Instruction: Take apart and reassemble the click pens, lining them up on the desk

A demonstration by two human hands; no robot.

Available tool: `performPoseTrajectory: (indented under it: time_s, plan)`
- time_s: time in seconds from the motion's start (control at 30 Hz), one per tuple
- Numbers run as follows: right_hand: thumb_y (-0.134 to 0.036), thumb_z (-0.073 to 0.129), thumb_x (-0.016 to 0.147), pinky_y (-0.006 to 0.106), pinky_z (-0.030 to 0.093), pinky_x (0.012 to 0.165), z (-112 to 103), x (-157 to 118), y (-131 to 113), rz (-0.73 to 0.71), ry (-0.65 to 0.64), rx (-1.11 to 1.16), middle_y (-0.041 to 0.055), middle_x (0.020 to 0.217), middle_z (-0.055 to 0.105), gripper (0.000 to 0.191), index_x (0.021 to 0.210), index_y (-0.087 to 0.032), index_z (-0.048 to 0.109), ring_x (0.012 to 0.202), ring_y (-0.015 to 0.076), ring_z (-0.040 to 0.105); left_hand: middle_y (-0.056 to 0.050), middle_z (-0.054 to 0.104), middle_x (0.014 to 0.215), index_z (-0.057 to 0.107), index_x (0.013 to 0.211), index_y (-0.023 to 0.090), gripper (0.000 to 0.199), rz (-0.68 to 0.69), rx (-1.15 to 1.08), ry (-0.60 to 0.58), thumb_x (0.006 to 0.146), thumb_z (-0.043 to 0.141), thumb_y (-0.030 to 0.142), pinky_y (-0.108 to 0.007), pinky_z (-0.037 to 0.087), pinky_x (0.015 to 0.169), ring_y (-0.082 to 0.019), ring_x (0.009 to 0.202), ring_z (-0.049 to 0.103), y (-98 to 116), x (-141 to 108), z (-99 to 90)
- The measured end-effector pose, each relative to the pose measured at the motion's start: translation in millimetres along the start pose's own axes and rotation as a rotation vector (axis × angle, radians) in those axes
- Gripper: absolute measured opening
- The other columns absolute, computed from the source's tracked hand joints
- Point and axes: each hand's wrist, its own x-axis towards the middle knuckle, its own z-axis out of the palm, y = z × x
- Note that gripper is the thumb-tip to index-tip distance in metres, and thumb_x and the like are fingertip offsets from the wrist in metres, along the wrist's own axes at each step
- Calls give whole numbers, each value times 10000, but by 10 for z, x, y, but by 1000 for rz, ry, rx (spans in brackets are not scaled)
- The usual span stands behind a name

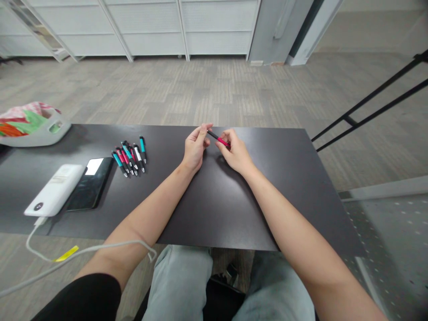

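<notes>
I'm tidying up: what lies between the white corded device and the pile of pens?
In the head view, the black phone lies between the white device and the pens.

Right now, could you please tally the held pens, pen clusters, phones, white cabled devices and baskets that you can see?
Held pen: 1
Pen cluster: 1 (taken as one)
Phone: 1
White cabled device: 1
Basket: 1
Total: 5

Basket point(43, 137), power bank point(55, 189), phone point(87, 191), pens point(127, 151) on dark table point(217, 209)
</notes>
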Motion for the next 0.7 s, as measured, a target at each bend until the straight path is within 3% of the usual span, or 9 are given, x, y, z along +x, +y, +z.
performPoseTrajectory:
  time_s: [0.17, 0.3, 0.4, 0.5, 0.6, 0.7]
  plan:
    - [-780, 766, 1155, 538, 634, 971, -92, -1, 53, 10, 28, -26, 31, 889, 693, 389, 1173, -394, 720, 936, 376, 766, 5, 747, 882, 996, 1188, 271, 250, 127, 196, 6, 1205, 962, 519, -263, 517, 662, -127, 659, 568, 58, 99, -152]
    - [-846, 747, 1112, 545, 619, 956, -143, 7, 89, 19, 47, 1, 45, 875, 691, 463, 1129, -383, 746, 908, 376, 737, -38, 845, 974, 983, 1227, 255, 179, 252, 510, -66, 1130, 973, 406, -320, 597, 791, -182, 757, 668, 219, 132, -520]
    - [-847, 763, 1085, 542, 621, 939, -159, 1, 86, 30, 22, -18, 39, 863, 696, 471, 1125, -379, 762, 879, 362, 715, -69, 926, 1119, 930, 1148, 280, 131, 259, 810, -239, 1044, 966, 352, -396, 671, 922, -255, 902, 773, 400, 110, -848]
    - [-801, 762, 1089, 542, 598, 929, -177, -12, 73, 26, -11, -47, 37, 864, 695, 429, 1132, -374, 772, 852, 353, 685, -75, 886, 1037, 914, 1088, 298, 75, 229, 996, -405, 1058, 900, 365, -495, 691, 990, -315, 937, 793, 562, 115, -1080]
    - [-840, 779, 1068, 541, 575, 912, -210, -31, 59, 34, -6, -60, 35, 848, 670, 464, 1111, -379, 769, 829, 351, 655, -90, 836, 1083, 935, 1067, 301, 67, 248, 1094, -538, 1036, 890, 340, -523, 669, 956, -313, 898, 750, 628, 155, -1167]
    - [-885, 811, 1043, 539, 561, 894, -243, -58, 34, 34, -6, -73, 40, 851, 690, 506, 1072, -382, 757, 819, 352, 652, -107, 816, 1248, 956, 1083, 286, 95, 265, 1106, -575, 1028, 886, 319, -522, 668, 1020, -298, 959, 742, 592, 177, -1168]
